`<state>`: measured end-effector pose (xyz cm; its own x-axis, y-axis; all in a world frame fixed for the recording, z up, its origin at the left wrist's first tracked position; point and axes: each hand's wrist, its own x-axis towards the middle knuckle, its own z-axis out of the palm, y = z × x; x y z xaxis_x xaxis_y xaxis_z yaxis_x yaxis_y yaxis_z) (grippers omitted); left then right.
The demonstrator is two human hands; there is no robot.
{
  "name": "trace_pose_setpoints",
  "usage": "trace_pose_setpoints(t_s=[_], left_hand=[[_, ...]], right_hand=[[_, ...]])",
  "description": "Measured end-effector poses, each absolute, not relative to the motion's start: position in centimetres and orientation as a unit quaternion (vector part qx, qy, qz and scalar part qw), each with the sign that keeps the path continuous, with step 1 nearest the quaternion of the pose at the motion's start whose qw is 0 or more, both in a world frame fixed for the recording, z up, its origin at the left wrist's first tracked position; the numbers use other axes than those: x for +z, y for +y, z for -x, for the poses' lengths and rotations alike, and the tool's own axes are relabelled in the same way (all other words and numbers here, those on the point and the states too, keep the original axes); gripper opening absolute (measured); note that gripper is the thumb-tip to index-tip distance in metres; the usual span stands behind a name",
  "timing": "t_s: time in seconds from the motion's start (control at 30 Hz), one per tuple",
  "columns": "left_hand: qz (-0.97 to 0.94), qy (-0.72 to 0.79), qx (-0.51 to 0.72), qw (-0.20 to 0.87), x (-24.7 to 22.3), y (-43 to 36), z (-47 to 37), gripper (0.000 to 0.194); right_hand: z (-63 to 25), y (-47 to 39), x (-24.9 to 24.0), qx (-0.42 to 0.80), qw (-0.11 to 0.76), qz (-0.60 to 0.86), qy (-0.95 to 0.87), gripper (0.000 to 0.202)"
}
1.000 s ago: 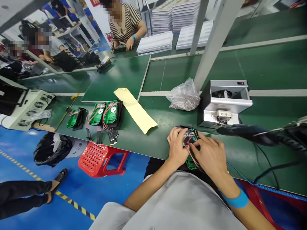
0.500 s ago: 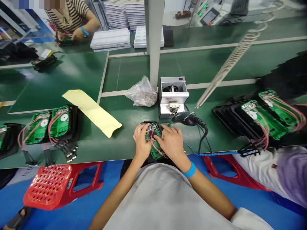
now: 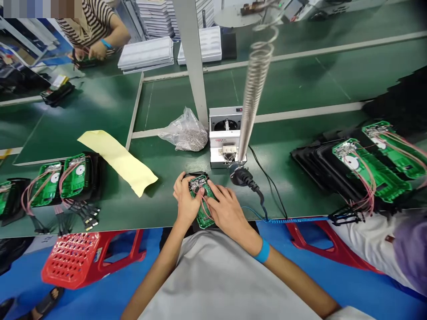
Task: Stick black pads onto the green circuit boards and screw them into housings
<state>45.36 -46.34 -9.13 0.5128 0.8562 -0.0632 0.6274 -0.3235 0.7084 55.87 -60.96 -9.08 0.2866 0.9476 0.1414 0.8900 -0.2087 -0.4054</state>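
Note:
A green circuit board (image 3: 204, 218) in a black casing, with pink wires, lies at the table's front edge before me. My left hand (image 3: 187, 198) grips its left side. My right hand (image 3: 227, 209) is at its right side, with fingers on the board's upper part; what its fingertips hold is too small to tell. Just behind stands a white screw-feeding machine (image 3: 225, 144). A black-handled tool (image 3: 240, 175) hangs from a coiled spring (image 3: 255, 84) in front of it. Left of the machine is a clear bag (image 3: 190, 135) of small metal parts.
Yellow paper (image 3: 118, 160) lies left of centre. Wired green boards (image 3: 73, 177) sit at the far left, with more boards (image 3: 373, 171) on black casings at the right. A person in stripes (image 3: 93, 26) works across the table. Red stools (image 3: 71, 260) stand below.
The view has shifted, and the spring and hanging tool now stand more upright, in front of the machine. Both hands stay at the board, the right fingers slightly moved.

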Motion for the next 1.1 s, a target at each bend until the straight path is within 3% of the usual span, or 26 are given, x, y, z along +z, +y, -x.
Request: trace_pose_setpoints(t_s=[0.73,0.97,1.1], left_hand=[[-0.756,0.510,0.199,0.360,-9.5,-43.8,-46.7,0.022],[-0.773,0.489,0.140,0.379,-8.1,-44.9,-46.0,0.053],[-0.774,0.499,0.133,0.368,-7.6,-44.6,-46.5,0.051]], right_hand=[[-54.8,-61.1,-9.5,0.086,0.252,0.787,-0.557,0.037],[-55.4,-61.8,-8.6,0.121,0.263,0.772,-0.566,0.043],[-55.2,-61.9,-8.8,0.123,0.271,0.774,-0.559,0.042]])
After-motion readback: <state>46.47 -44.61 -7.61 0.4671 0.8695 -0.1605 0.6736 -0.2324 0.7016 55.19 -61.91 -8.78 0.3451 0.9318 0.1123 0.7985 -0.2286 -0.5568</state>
